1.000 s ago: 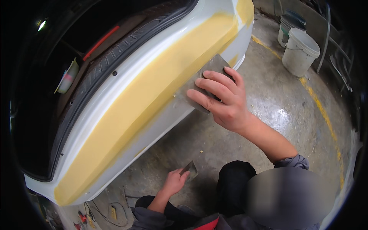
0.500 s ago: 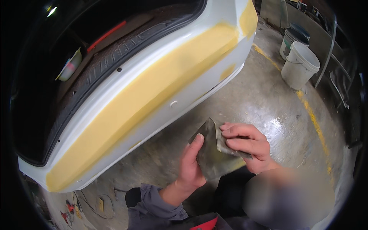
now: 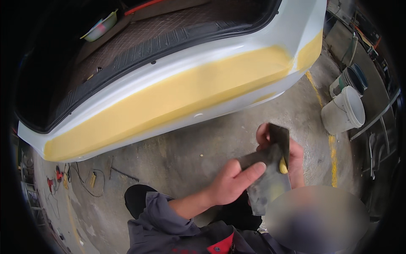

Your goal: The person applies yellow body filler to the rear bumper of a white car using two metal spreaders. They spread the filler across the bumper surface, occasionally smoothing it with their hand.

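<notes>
My left hand grips a dark flat plate with its thumb lying on top. Yellowish smears mark the plate's face. Behind its far edge, my right hand is closed on a dark thin spreader blade, which stands tilted against the plate. A small lump of yellow putty sits between the blade and the plate. Beyond both hands is a white car's rear bumper, with a broad band of yellow filler along it. My right fingers are partly hidden by the blade.
The open trunk holds a pale basin. White bucket and darker bucket stand at the right, near metal panels. On the floor at the lower left lie a cable and red tools. A yellow line marks the floor.
Both hands have shifted to the right in the picture as the view turned. The spreader has swung more upright at the plate's edge, and the yellow putty lump now shows.
</notes>
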{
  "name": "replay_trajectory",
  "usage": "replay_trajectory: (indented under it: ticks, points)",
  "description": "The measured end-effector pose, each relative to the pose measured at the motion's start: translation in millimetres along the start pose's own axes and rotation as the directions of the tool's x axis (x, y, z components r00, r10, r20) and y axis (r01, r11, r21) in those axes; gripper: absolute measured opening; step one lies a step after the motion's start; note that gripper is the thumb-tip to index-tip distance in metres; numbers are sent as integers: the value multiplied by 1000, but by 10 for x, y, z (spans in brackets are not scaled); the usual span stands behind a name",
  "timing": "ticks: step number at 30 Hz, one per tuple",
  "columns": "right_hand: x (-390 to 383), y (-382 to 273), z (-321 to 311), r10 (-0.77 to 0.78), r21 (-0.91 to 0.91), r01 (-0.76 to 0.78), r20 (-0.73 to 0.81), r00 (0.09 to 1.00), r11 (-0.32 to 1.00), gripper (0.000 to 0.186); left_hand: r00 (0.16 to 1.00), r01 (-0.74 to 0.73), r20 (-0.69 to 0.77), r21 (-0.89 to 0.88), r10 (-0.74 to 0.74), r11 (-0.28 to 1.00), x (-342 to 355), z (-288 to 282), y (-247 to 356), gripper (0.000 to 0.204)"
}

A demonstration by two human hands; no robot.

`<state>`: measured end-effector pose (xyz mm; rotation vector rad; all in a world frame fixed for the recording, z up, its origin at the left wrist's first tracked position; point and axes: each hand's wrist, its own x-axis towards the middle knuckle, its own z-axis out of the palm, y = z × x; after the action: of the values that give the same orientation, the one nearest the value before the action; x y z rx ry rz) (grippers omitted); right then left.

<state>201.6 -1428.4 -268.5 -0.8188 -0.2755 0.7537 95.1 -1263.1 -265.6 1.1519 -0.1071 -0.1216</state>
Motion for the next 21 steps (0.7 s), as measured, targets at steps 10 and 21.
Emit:
replay_trajectory:
  ticks: [10,21]
  points:
    - [144,56,-119,-524,-599,339,-161,837,725,23,919,-120,-391,-165,47,979,-710,-581,176,37]
    - [218,-240,186,-480,-504,287,-306,822,814,24,979,-53,-206,-229,5,972,-840,-961,154,42]
